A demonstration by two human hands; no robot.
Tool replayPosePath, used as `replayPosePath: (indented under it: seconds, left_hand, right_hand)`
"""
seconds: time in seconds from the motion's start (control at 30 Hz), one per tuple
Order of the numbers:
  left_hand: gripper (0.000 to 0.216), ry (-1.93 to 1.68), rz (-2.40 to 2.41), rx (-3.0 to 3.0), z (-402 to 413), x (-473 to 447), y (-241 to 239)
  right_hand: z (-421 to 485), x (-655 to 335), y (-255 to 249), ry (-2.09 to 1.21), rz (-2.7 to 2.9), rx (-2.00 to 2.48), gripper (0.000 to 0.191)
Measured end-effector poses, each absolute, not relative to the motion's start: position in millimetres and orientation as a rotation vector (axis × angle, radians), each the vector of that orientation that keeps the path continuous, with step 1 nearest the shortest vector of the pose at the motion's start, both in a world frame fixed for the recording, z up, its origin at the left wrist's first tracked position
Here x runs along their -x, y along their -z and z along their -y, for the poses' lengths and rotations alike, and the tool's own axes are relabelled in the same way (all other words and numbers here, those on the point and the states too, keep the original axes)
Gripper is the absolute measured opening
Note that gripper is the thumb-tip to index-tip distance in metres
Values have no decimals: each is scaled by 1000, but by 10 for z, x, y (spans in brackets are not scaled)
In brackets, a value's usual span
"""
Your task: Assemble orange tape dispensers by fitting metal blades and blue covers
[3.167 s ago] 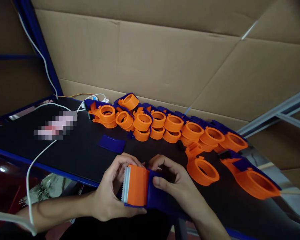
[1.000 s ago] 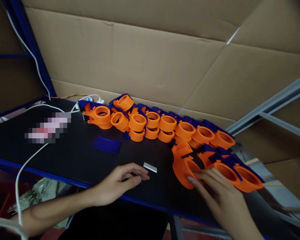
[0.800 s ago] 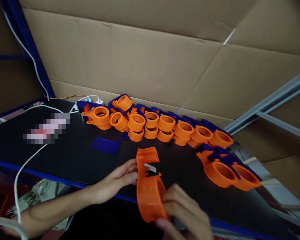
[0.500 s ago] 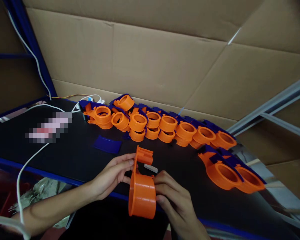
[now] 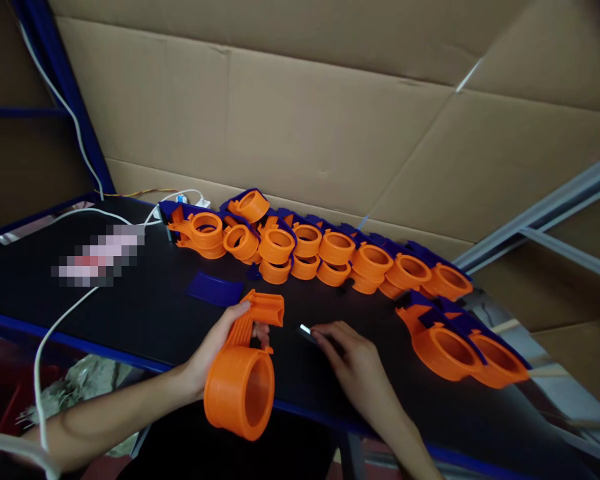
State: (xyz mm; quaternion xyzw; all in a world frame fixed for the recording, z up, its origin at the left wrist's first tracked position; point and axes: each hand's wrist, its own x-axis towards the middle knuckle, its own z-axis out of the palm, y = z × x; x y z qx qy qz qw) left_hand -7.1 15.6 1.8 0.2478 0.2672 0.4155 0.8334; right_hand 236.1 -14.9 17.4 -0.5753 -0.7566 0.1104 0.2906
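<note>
My left hand (image 5: 215, 347) is closed round the neck of an orange plastic dispenser body (image 5: 240, 380), held just above the near edge of the black table (image 5: 145, 313). Its wide ring faces me and hangs past the edge. My right hand (image 5: 353, 360) lies on the table to the right, its fingertips pinching a small metal blade (image 5: 305, 329). A flat blue plate (image 5: 215, 289) lies just behind my left hand.
Several assembled orange and blue dispensers (image 5: 325, 250) stand in a row along the cardboard wall (image 5: 300, 127). Two more dispensers (image 5: 460, 340) lie at the right. A white cable (image 5: 60, 320) runs over the table's left part and down past the edge.
I put the assembled dispenser down at the right. My right hand fetched a bare orange body and passed it to my left hand. It then reached to the metal blade.
</note>
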Motion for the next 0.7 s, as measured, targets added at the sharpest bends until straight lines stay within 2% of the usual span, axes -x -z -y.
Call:
replayPosePath:
  seconds: [0.07, 0.27, 0.7]
  left_hand:
    - [44, -877, -614, -694, -138, 57, -21]
    - [34, -924, -626, -1059, -49, -1, -55]
    - [41, -834, -647, -1171, -47, 6, -39]
  right_hand:
    - [138, -2383, -309, -390, 1909, 1532, 26]
    - [106, -2272, -667, -583, 1934, 1444, 25]
    - [102, -2135, -858, -546, 2128, 1453, 21]
